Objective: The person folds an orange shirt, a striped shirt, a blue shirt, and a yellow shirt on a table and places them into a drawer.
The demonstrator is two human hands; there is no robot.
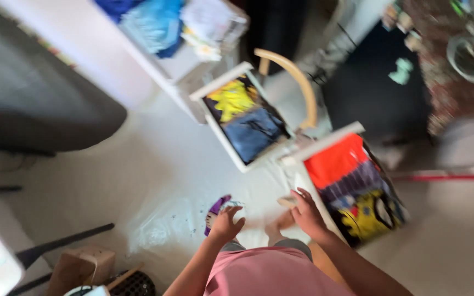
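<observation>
**Two painted canvases, floor sheet still out**

Looks pretty far along to me. The canvas by the right hand is covered edge to edge in red, purple-grey and yellow, and the other canvas further out is filled with yellow and blue too. Both sit on a clear plastic sheet on the floor. Right hand is curled over the near canvas's white edge, loosely gripping it. Left hand rests half-closed on a small purple-and-white thing; too blurry to tell what it is or whether it's properly gripped. Paint specks remain on the sheet.
</observation>
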